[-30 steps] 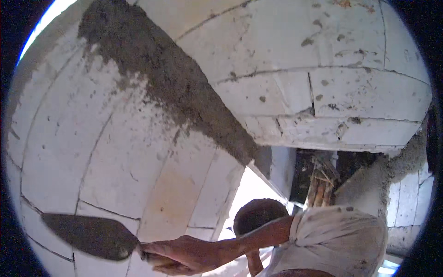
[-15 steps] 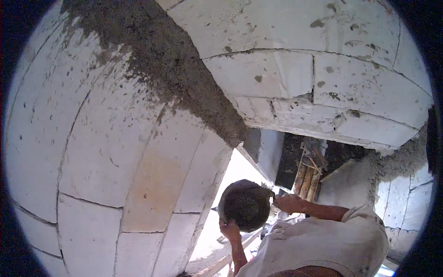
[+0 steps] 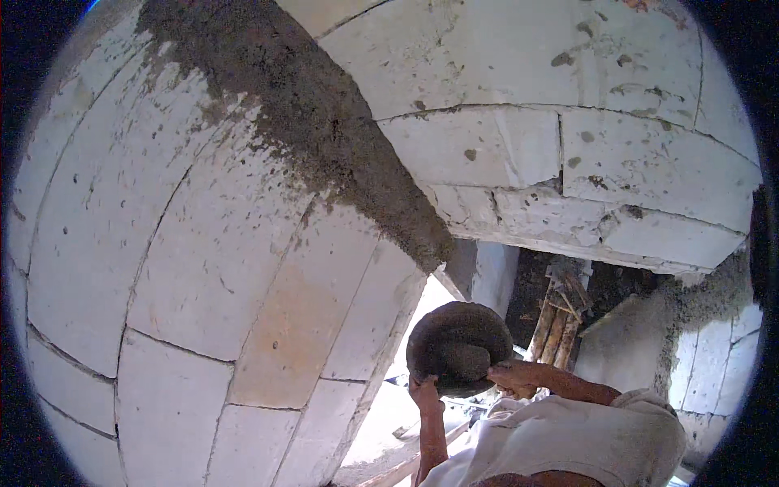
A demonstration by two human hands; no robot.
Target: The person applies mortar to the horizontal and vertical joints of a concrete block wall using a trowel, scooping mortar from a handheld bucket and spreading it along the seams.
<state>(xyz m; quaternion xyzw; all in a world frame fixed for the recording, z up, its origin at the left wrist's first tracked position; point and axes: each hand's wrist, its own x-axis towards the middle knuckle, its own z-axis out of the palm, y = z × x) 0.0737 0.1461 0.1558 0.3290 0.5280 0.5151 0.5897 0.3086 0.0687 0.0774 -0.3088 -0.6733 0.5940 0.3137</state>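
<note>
My left hand (image 3: pixel 423 391) is closed on the near left rim of a round dark bowl (image 3: pixel 458 318), which I hold before the bright gap beside the wall. The bowl tilts so that its inside shows. Over its right edge my right hand (image 3: pixel 511 377) is closed on a handle. From that hand a rounded grey shape, apparently the blade of a trowel (image 3: pixel 464 361), reaches into the bowl; its handle is hidden in my fingers. Whatever mortar lies in the bowl is too dark to make out.
White block walls (image 3: pixel 187 276) rise on the left and at the upper right (image 3: pixel 487 146). A broad band of wet grey mortar (image 3: pixel 324 122) fills their corner. Wooden poles (image 3: pixel 556 333) stand beyond my right arm, beside a grey plastered surface (image 3: pixel 621 349).
The bowl has moved a little right and tipped, showing its inside. My right hand has come from beyond its right edge to the near right rim, with the tool inside. My view has shifted slightly.
</note>
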